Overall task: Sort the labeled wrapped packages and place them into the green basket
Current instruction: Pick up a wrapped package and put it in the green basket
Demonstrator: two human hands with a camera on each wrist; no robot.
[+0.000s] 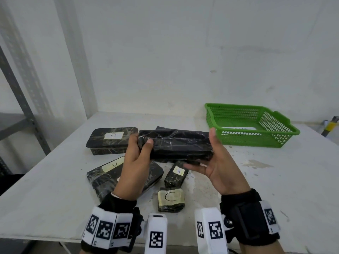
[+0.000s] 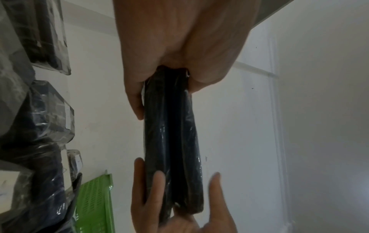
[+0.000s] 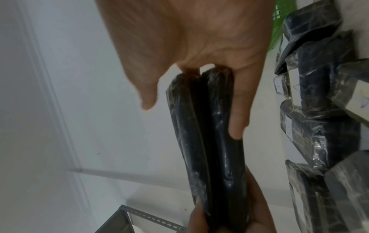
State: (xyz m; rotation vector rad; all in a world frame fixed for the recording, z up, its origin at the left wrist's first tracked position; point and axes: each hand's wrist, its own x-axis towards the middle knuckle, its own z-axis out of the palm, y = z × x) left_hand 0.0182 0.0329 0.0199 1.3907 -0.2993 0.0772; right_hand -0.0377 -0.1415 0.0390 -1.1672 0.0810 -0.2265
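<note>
I hold a long black wrapped package [image 1: 176, 143] level above the table, no label showing on it. My left hand [image 1: 141, 142] grips its left end, thumb in front and fingers curled behind. My right hand [image 1: 199, 147] supports the right end with straight fingers underneath and the thumb raised at the end. The wrist views show the same package [image 2: 173, 141] [image 3: 209, 141] lengthwise between both hands. The green basket [image 1: 256, 139] stands at the back right, just beyond my right hand. On the table below lie packages B [image 1: 112, 140], A [image 1: 176, 174] and C [image 1: 170, 198].
A larger labelled black package [image 1: 106, 178] lies under my left forearm. Something white lies on the basket floor [image 1: 240, 128]. A grey metal rack upright [image 1: 23, 107] stands left of the white table [image 1: 275, 180]. A yellow and black tool [image 1: 330, 125] sits at the far right edge.
</note>
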